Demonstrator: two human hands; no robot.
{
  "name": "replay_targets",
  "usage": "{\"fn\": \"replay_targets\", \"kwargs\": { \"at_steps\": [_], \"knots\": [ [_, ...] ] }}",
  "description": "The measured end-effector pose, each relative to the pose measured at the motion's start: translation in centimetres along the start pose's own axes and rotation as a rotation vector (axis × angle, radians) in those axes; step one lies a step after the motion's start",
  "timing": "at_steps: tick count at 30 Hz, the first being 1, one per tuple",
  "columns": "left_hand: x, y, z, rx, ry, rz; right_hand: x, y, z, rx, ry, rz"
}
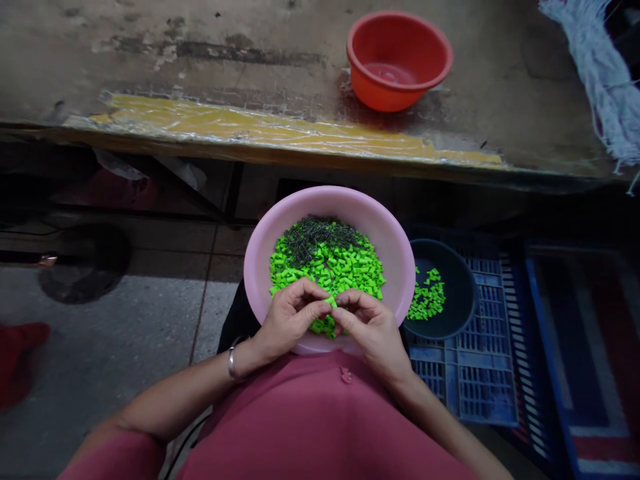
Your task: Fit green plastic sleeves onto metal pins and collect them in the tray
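A pink basin (260,233) rests on my lap, holding many small bright green plastic pieces (350,267) and a heap of thin dark metal pins (320,237) on its far side. Over the basin's near part, my left hand (293,312) pinches one small green plastic piece (331,302) between thumb and forefinger. My right hand (373,327) is closed in a pinch against the same piece, fingertips meeting those of the left. Whether a pin is also between the right fingers is too small to make out.
Ahead is a worn table (280,87) with yellow tape along its edge. On it stand a red bowl (400,60) and, at right, a bundle of white strings (595,73). Right of my lap, a dark bowl (457,293) with green pieces sits on a blue crate (485,373).
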State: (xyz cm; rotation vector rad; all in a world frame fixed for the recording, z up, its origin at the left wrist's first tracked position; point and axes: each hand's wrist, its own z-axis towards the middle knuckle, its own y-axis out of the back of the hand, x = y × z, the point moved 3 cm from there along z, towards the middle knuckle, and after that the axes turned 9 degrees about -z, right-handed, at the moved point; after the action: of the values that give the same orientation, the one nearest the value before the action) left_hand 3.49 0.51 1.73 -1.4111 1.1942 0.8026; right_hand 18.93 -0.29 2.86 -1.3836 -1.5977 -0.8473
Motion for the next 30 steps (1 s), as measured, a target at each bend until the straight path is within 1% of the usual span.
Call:
{"fn": "replay_targets", "kwargs": {
  "at_steps": [2,6,8,9,10,12,13,14,15,16,18,20,21,22,23,24,25,26,27,28,29,30],
  "knots": [
    [0.2,-0.1,-0.2,0.02,-0.036,0.032,-0.1,0.0,-0.1,-0.017,0.034,-0.043],
    [-0.2,-0.7,-0.6,0.103,-0.173,0.133,0.2,-0.1,-0.7,-0.052,0.084,-0.112],
    [-0.8,-0.9,-0.6,0.177,-0.202,0.187,0.6,0.5,-1.2,-0.092,0.098,-0.149],
    [-1.1,-0.7,-0.5,0.208,-0.2,0.225,0.8,1.2,-1.5,-0.142,0.112,-0.176],
    [-1.5,-0.4,-0.3,0.221,-0.199,0.277,1.0,2.3,-1.7,-0.229,0.136,-0.207],
    [-2.4,0.9,0.3,0.193,-0.242,0.445,0.8,5.8,-2.1,-0.5,0.189,-0.287],
    [-2.8,1.7,0.6,0.161,-0.287,0.557,0.3,7.9,-2.1,-0.659,0.211,-0.329],
    [-3.1,2.5,0.9,0.14,-0.336,0.685,-0.6,10.2,-2.0,-0.796,0.197,-0.383],
    [-3.3,3.2,1.1,0.137,-0.371,0.821,-1.8,12.5,-1.6,-0.885,0.155,-0.432],
    [-3.3,3.8,1.3,0.154,-0.385,0.961,-3.2,14.6,-1.1,-0.929,0.099,-0.458],
    [-2.7,4.6,1.5,0.221,-0.356,1.218,-6.2,18.1,0.2,-0.928,-0.036,-0.514],
    [-1.9,4.9,1.4,0.316,-0.292,1.395,-7.9,20.2,1.0,-0.907,-0.096,-0.555],
    [-1.5,4.8,1.3,0.362,-0.269,1.442,-8.1,20.6,1.2,-0.911,-0.096,-0.588],
    [-1.1,4.7,1.2,0.406,-0.258,1.462,-7.6,20.5,1.1,-0.931,-0.062,-0.642],
    [-0.8,4.6,1.0,0.443,-0.257,1.466,-6.6,20.1,0.9,-0.964,0.005,-0.719],
    [-0.5,4.5,0.9,0.47,-0.263,1.464,-5.0,19.1,0.7,-0.998,0.107,-0.808],
    [-0.3,4.4,0.9,0.489,-0.273,1.462,-3.2,17.8,0.4,-1.02,0.24,-0.902],
    [-0.1,4.2,0.8,0.513,-0.281,1.459,-1.3,16.0,0.3,-0.996,0.38,-0.979],
    [0.0,4.1,0.8,0.545,-0.287,1.457,0.3,13.9,0.4,-0.924,0.5,-1.017],
    [0.2,3.9,0.7,0.583,-0.294,1.452,1.7,11.7,0.9,-0.782,0.595,-1.038],
    [0.3,3.7,0.7,0.621,-0.299,1.444,2.6,9.3,1.5,-0.583,0.655,-1.06],
    [0.4,3.6,0.6,0.654,-0.303,1.435,3.1,6.9,2.4,-0.344,0.69,-1.108]
  ]
}}
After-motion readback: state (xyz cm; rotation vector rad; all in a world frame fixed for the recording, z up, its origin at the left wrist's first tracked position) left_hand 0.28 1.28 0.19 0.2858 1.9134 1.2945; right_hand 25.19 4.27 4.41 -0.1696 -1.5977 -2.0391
